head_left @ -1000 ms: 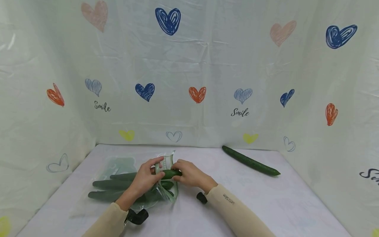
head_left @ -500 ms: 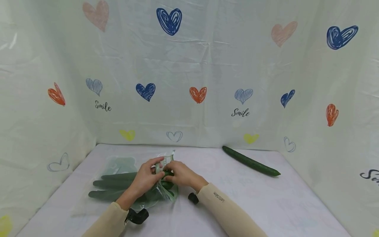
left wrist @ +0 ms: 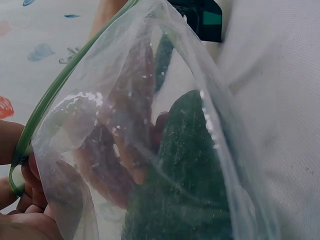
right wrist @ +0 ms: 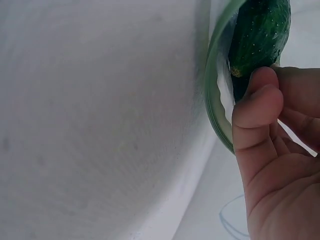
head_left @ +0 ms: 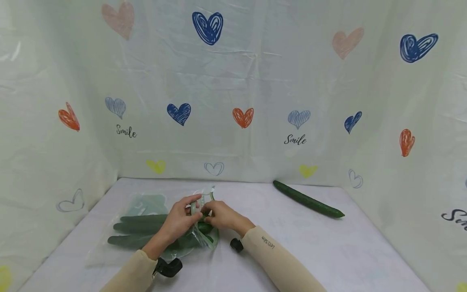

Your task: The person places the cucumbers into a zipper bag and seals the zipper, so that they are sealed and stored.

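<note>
A clear zip bag with a green rim lies on the table, several cucumbers side by side inside it. My left hand holds the bag's mouth, its fingers round the green rim in the left wrist view. At that opening my right hand has thumb and fingertips curled on a cucumber's end, mostly hidden in the head view. In the right wrist view a cucumber tip shows inside the green rim, right at the thumb and fingertip. Another cucumber end shows through the plastic in the left wrist view.
A single loose cucumber lies slantwise at the back right of the white table. A curtain printed with hearts stands behind and at the sides. Black wrist devices sit below both wrists.
My right hand has moved left to the bag's mouth, and the cucumber at its fingers has slid further left into the bag. The left hand keeps its place at the rim.
</note>
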A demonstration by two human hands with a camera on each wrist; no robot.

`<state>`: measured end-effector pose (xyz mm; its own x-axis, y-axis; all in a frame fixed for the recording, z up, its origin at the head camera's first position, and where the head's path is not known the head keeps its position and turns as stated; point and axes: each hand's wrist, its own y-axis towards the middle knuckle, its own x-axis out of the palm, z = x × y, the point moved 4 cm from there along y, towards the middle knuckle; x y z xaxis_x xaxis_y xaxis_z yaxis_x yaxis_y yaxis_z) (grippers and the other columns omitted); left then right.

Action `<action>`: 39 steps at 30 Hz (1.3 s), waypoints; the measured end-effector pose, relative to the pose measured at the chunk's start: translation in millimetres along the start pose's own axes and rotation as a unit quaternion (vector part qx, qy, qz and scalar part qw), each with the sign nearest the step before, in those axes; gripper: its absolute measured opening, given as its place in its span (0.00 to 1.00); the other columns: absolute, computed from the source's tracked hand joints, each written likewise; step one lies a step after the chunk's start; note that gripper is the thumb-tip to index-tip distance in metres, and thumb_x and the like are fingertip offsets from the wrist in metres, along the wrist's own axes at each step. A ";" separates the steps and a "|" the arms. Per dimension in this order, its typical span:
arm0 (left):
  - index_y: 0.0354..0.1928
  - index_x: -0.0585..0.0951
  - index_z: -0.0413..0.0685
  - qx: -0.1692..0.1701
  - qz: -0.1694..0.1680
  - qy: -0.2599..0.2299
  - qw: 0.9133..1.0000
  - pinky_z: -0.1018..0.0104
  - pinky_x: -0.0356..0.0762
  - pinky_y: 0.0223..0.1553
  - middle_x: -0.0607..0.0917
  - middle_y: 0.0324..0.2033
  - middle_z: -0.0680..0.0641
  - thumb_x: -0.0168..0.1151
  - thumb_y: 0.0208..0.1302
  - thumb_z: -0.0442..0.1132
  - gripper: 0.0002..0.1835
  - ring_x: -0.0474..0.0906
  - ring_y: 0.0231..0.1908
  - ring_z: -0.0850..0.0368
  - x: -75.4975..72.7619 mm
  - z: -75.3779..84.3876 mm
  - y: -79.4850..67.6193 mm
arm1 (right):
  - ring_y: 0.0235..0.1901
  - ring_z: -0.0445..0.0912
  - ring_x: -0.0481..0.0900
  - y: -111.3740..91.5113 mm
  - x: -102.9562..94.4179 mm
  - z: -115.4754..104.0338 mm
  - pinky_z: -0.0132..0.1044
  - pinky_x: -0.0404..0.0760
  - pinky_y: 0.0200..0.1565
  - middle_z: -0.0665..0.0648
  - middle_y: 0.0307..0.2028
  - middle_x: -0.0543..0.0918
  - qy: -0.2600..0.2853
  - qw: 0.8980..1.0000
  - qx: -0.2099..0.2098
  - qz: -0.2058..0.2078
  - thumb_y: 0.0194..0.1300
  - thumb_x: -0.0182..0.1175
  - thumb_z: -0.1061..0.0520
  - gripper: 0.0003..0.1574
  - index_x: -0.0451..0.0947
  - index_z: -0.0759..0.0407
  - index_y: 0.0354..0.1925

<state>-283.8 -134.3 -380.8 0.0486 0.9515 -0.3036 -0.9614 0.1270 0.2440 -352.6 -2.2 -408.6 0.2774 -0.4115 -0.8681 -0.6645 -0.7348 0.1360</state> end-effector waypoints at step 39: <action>0.65 0.70 0.40 -0.018 0.008 0.011 1.000 0.68 0.69 0.22 0.73 0.41 0.40 0.61 0.58 0.25 0.30 0.66 0.20 0.59 0.5 -0.5 0.5 | 0.32 0.38 0.74 -79.2 -63.8 54.7 0.34 0.75 0.35 0.45 0.36 0.80 -0.005 0.996 0.035 0.080 0.68 0.57 0.55 0.13 0.81 0.59 0.47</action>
<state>-284.4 -133.9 -381.3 0.0280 0.9469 -0.3204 -0.9710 0.1020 0.2164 -355.7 111.8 -390.1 0.1565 -0.5149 -0.8428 -0.7466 -0.6203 0.2403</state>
